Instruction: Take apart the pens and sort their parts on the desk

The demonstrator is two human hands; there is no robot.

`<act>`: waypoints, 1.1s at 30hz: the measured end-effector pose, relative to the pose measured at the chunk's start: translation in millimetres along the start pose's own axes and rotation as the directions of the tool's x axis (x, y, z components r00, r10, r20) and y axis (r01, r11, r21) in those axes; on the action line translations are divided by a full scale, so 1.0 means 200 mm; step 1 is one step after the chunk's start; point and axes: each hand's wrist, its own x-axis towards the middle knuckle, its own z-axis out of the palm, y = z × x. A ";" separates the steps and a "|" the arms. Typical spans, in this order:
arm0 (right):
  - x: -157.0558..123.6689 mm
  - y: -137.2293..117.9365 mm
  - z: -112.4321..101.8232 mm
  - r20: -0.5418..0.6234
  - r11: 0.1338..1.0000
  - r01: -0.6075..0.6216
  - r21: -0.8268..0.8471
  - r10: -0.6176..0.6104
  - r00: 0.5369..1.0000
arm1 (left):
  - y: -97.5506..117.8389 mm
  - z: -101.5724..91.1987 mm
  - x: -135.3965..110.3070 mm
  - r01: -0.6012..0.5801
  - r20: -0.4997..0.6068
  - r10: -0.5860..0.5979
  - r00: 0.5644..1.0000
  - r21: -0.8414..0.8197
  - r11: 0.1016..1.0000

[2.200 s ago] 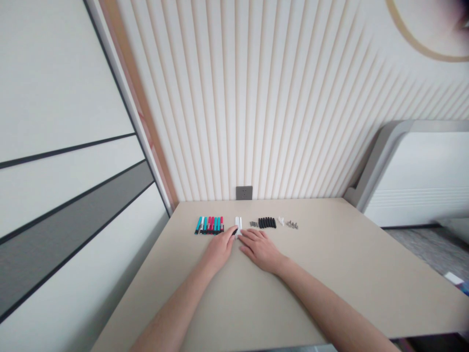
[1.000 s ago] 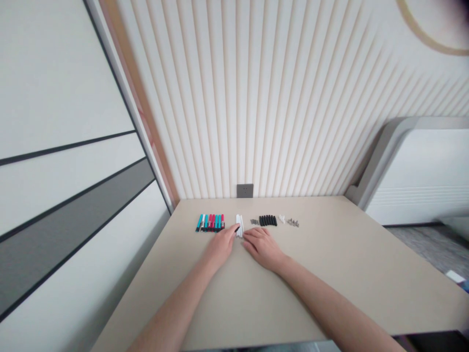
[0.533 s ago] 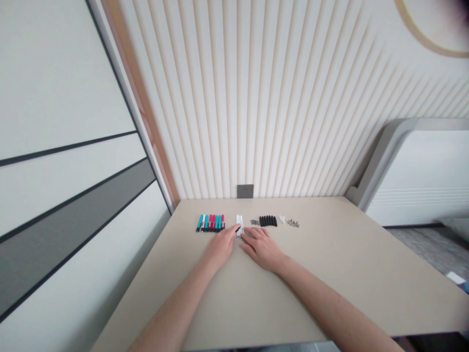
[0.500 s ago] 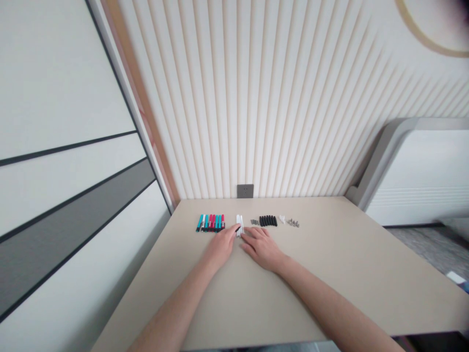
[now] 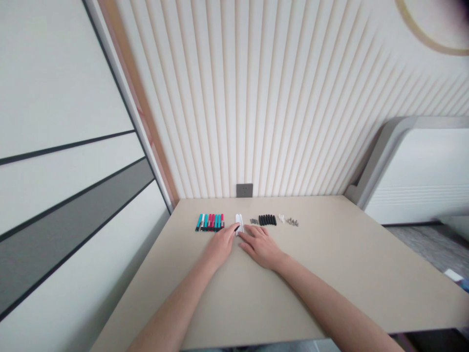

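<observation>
My left hand (image 5: 220, 246) lies on the beige table (image 5: 330, 274), its fingertips pinched on a small black piece (image 5: 237, 228) right at the near end of the white tubes (image 5: 239, 217). My right hand (image 5: 261, 244) lies flat beside it with its fingers stretched out, touching the table just right of the tubes and holding nothing. A row of teal, red and black markers (image 5: 210, 223) sits left of the tubes. To their right lie small grey parts (image 5: 253, 221) and a row of black caps (image 5: 267, 220).
Further right along the row are small white pieces (image 5: 281, 218) and little grey metal pieces (image 5: 292, 223). A grey wall socket (image 5: 244, 190) sits in the ribbed wall behind the table. A white unit (image 5: 421, 181) stands at the right.
Both hands have crept slightly toward the white tubes and stay close together; the left hand keeps its hold on the small black piece. The row of parts has not moved.
</observation>
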 end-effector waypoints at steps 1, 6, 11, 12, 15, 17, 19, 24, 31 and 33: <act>0.00 0.00 0.00 -0.009 1.000 0.001 0.013 -0.001 1.000 | 0.00 0.00 0.00 -0.002 0.000 0.002 1.000 0.004 1.000; -0.01 0.03 0.00 -0.146 0.987 -0.056 0.148 0.078 0.986 | 0.01 -0.01 -0.01 -0.080 0.014 0.080 0.997 0.012 0.997; -0.04 0.06 0.00 -0.124 0.945 -0.069 0.320 0.114 0.986 | 0.05 -0.02 -0.03 -0.194 0.089 0.188 0.978 0.056 0.979; -0.05 0.06 0.00 -0.106 0.940 -0.065 0.334 0.106 0.989 | 0.06 -0.02 -0.03 -0.203 0.091 0.197 0.976 0.061 0.977; -0.05 0.05 -0.02 -0.086 0.936 -0.068 0.346 0.103 0.991 | 0.06 -0.03 -0.03 -0.218 0.088 0.212 0.973 0.063 0.974; -0.05 0.05 -0.03 -0.077 0.940 -0.061 0.337 0.092 0.993 | 0.06 -0.03 -0.03 -0.221 0.087 0.216 0.973 0.057 0.974; -0.05 0.05 -0.03 -0.070 0.946 -0.047 0.320 0.073 0.995 | 0.06 -0.04 -0.03 -0.222 0.083 0.218 0.972 0.046 0.974; -0.05 0.06 -0.02 -0.087 0.951 -0.024 0.309 0.053 0.995 | 0.06 -0.04 -0.02 -0.224 0.059 0.223 0.973 0.009 0.975; -0.04 0.07 0.00 -0.085 0.952 0.012 0.304 0.014 0.996 | 0.05 -0.02 -0.02 -0.249 0.047 0.252 0.967 -0.069 0.966; -0.04 0.08 0.00 -0.078 0.957 0.015 0.289 0.008 0.997 | 0.04 -0.02 -0.02 -0.246 0.043 0.250 0.967 -0.075 0.966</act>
